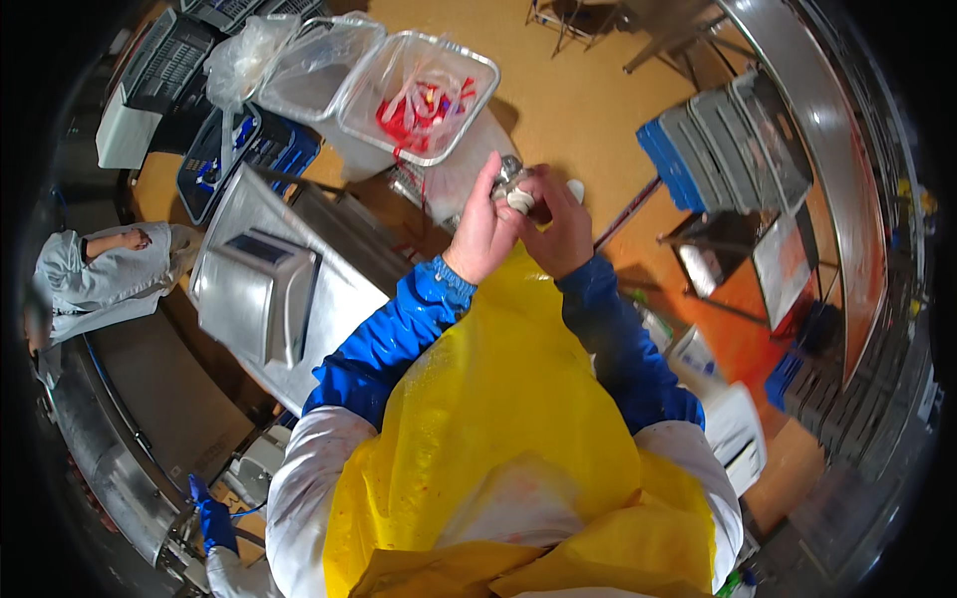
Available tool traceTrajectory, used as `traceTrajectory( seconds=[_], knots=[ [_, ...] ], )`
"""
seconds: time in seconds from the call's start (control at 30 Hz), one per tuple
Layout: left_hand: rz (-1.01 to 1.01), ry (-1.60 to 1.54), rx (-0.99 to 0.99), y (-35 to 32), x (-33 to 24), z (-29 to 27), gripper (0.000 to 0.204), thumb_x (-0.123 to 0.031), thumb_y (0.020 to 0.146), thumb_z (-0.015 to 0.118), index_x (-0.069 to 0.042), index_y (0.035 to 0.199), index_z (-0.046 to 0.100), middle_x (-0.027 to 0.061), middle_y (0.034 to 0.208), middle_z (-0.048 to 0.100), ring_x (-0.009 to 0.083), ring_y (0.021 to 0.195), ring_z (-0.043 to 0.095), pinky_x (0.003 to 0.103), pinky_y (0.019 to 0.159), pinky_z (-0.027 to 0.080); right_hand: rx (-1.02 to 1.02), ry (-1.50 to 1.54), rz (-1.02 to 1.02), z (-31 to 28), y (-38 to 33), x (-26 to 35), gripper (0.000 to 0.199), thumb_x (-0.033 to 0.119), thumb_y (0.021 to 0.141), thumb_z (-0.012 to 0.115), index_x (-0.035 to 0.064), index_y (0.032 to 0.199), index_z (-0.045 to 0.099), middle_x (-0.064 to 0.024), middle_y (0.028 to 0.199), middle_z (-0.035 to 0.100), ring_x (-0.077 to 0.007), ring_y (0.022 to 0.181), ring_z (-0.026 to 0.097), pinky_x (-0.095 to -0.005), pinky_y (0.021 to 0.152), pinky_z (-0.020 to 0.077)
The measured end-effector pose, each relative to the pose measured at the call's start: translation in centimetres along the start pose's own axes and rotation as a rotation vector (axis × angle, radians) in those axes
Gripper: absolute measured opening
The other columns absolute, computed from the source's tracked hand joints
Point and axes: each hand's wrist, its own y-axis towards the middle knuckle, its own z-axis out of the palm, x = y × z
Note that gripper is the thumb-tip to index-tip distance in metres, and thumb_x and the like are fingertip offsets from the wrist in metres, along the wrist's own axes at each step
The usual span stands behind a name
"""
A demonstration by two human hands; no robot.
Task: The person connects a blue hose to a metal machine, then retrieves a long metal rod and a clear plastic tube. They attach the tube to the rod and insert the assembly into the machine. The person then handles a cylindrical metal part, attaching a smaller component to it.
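My left hand and my right hand meet in front of the yellow apron. Between them they grip a small silvery metal piece with a rounded top and a pale, ring-like part low on it. Its exact kind I cannot make out. The left thumb lies along its left side, while the fingers of the right hand curl round the other side. Blue sleeve covers reach to both wrists. Just beyond the hands, a bin lined with clear plastic holds red and white scraps.
A steel table with a metal box stands left. Stacked grey and blue crates stand right, near a curved steel counter. Co-workers show at far left and lower left. Blue baskets sit left of the bin.
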Motion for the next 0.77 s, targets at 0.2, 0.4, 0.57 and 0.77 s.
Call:
traceTrajectory(
  seconds=[0.2,0.4,0.57,0.77],
  knots=[
    [0.11,0.282,-0.337,17.3,1.4,2.0,0.054,-0.051,0.109,0.05,-0.002,0.125,0.066,0.0066,0.11,0.073,0.0196,0.105,0.069,0.036,0.097,0.053,0.143,0.692,0.565,-7.4,11.1,-16.4,0.041,0.015,0.103,0.063,0.0034,0.142,0.058,-0.0022,0.107,0.07,-0.0138,0.087,0.068,-0.0288,0.075,0.0568],
    [0.039,0.144,-0.342,24.6,-2.3,0.4,0.038,-0.038,0.107,0.058,-0.005,0.123,0.065,0.008,0.097,0.068,0.0166,0.08,0.067,0.032,0.077,0.059,0.232,0.827,0.597,-18.1,29.1,-19.0,0.033,0.008,0.1,0.063,0.0056,0.134,0.062,-0.0034,0.112,0.068,-0.0137,0.093,0.069,-0.0272,0.078,0.0575],
    [0.043,0.183,-0.532,26.3,-4.6,-0.1,0.044,-0.042,0.108,0.055,-0.006,0.134,0.057,0.0134,0.107,0.069,0.0229,0.092,0.071,0.036,0.084,0.062,0.388,0.78,0.494,-19.3,44.4,-19.9,0.035,0.005,0.1,0.062,0.0053,0.135,0.06,-0.0049,0.115,0.068,-0.0152,0.092,0.07,-0.0282,0.076,0.0574],
    [0.167,-0.017,-0.59,31.8,-8.3,-2.2,0.048,-0.046,0.107,0.055,-0.009,0.138,0.056,0.0148,0.118,0.068,0.0304,0.094,0.073,0.04,0.09,0.062,0.675,0.666,0.467,-13.6,58.8,-24.9,0.041,0.008,0.098,0.069,0.0064,0.138,0.06,-0.0074,0.11,0.07,-0.0163,0.088,0.072,-0.0294,0.075,0.0604]
  ],
)
